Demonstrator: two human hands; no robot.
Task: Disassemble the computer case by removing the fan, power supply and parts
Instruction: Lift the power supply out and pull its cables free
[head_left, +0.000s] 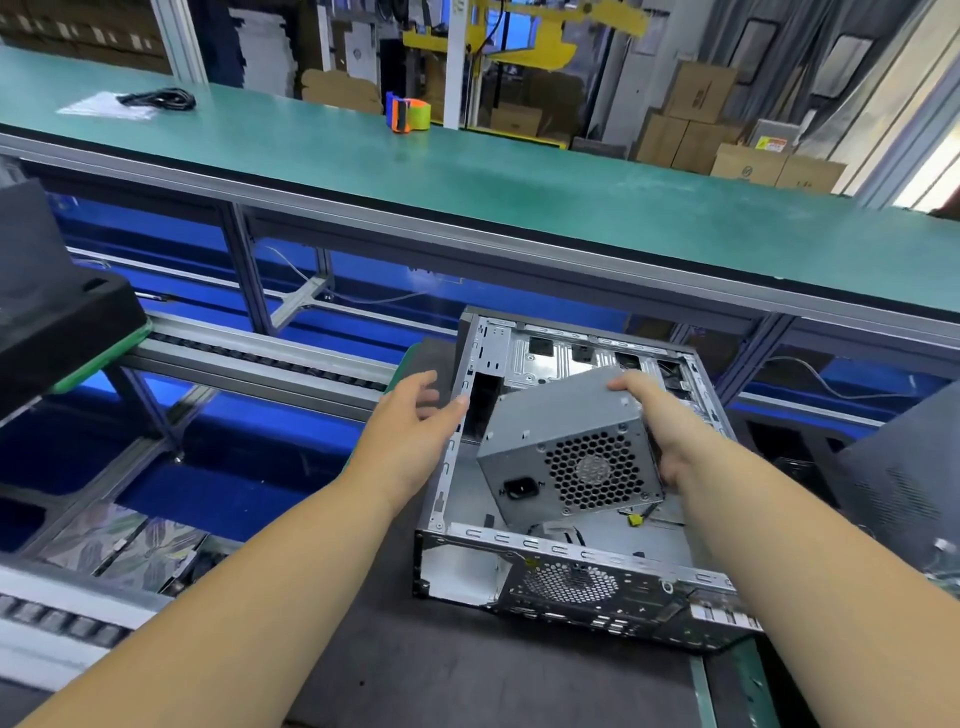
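Now power supply (566, 447) tilted above case (571, 571), in right hand's (660, 421) grip; left hand (415, 415) open alongside.

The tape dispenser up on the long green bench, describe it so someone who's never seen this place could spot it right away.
Start at the long green bench running across behind the open computer case. About midway along its far edge stands the tape dispenser, alone and upright. Its orange and blue body with a yellow-green roll sets it apart from the black coiled cable lying on white sheets far to the left.

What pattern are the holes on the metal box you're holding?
Honeycomb, six-sided holes on the grey power supply, seen from the head view.
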